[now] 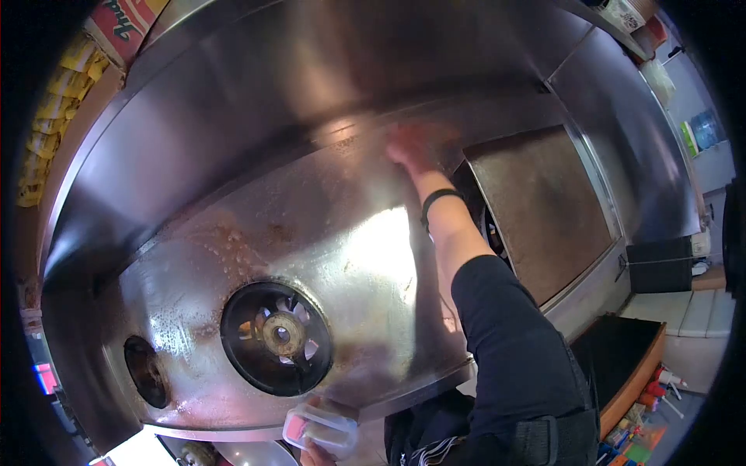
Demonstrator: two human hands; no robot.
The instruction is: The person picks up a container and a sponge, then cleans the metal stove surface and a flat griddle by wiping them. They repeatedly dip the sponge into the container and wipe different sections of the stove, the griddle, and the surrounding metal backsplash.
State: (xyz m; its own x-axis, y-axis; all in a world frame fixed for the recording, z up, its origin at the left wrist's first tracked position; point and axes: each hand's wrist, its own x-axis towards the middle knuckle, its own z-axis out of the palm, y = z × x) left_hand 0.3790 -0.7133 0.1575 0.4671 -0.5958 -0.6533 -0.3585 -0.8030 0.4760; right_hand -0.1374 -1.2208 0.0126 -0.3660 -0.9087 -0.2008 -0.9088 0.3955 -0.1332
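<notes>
My right hand [412, 147] is stretched out flat against the far edge of the steel stove top [342, 233], blurred, with a black band on the wrist and a black sleeve on the arm. Whether it presses a cloth is unclear. My left hand [315, 453] shows only at the bottom edge, gripping a clear plastic container with a pink rim [320, 429] just below the stove's front lip. The stove surface is wet and greasy with brown specks near the round burner opening [277, 337].
A smaller burner hole [144, 371] sits left of the main one. A flat griddle plate [540, 210] lies to the right. The steel backsplash [311, 70] rises behind. Yellow packets [58, 109] hang at left; a wooden shelf with bottles [637, 373] stands at lower right.
</notes>
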